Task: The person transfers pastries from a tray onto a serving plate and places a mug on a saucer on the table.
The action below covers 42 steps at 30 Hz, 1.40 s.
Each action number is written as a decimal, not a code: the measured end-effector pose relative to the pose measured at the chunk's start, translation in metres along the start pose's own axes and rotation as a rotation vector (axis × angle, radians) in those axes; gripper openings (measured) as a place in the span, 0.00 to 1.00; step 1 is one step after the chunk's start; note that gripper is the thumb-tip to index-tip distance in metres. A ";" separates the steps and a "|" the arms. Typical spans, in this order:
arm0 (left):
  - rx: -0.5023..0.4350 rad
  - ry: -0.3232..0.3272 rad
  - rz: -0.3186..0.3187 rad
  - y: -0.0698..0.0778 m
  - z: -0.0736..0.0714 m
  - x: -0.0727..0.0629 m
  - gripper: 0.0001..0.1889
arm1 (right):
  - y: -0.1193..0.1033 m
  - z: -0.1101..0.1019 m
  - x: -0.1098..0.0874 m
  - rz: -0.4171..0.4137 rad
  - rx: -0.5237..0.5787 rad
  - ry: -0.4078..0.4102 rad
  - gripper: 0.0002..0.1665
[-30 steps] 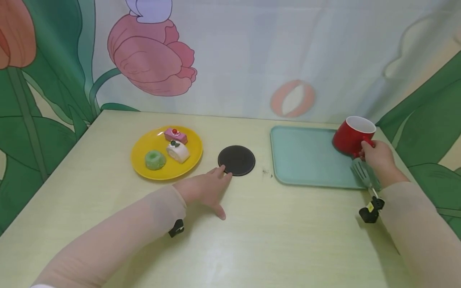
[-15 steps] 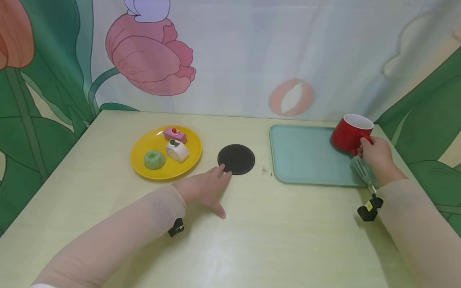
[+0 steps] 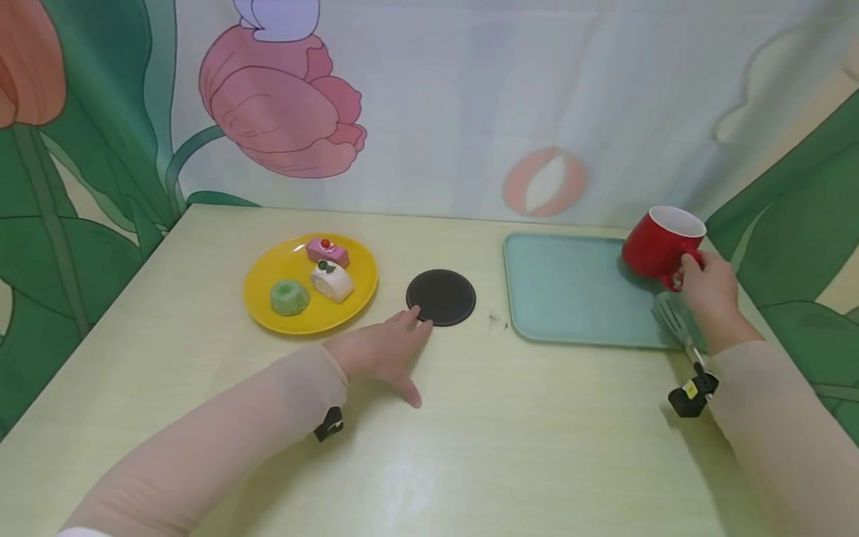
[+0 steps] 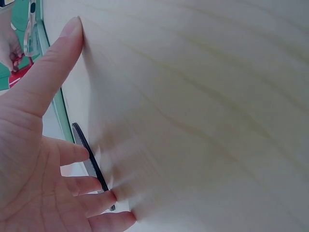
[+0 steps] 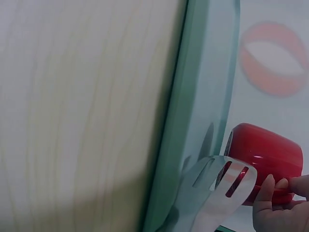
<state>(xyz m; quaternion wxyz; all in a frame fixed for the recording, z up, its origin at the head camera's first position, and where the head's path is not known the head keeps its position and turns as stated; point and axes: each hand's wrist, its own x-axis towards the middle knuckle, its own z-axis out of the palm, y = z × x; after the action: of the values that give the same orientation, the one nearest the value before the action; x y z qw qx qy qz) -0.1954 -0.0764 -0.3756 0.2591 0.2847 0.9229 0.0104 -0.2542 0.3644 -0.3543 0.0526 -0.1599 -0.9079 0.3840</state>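
Observation:
My right hand (image 3: 711,294) pinches the handle of a red mug (image 3: 654,242) with a white inside. The mug is tilted slightly and hangs over the right part of a light green tray (image 3: 570,291); in the right wrist view a shadow lies on the tray below it. A slotted turner (image 5: 222,191) reaches over the tray's near right edge, below that hand; its handle end is hidden. My left hand (image 3: 385,354) lies low over the table with fingers spread. Its fingertips touch the near edge of a round black coaster (image 3: 441,298).
To the left, a yellow plate (image 3: 268,261) carries a green ring cake (image 3: 289,297), a white cake roll (image 3: 332,282) and a pink cake slice (image 3: 327,252). A flower-patterned curtain (image 3: 436,112) hangs behind the pale wooden table (image 3: 503,447).
The red mug has risen slightly and shifted a little to the right with my right hand. My left hand, the coaster, the plate and the tray stay where they were.

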 end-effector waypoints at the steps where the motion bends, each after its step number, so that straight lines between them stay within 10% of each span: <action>1: 0.000 0.001 0.001 0.000 0.000 0.000 0.63 | 0.000 0.000 -0.001 -0.009 -0.004 0.013 0.31; 42: -0.028 0.010 0.006 0.001 0.001 0.002 0.63 | -0.025 0.010 -0.051 -0.134 0.072 0.041 0.29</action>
<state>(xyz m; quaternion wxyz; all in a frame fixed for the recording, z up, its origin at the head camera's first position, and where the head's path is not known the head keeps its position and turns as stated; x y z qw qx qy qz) -0.1961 -0.0748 -0.3776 0.2584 0.2837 0.9231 0.0253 -0.2143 0.3243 -0.3414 0.1026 -0.1047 -0.9008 0.4087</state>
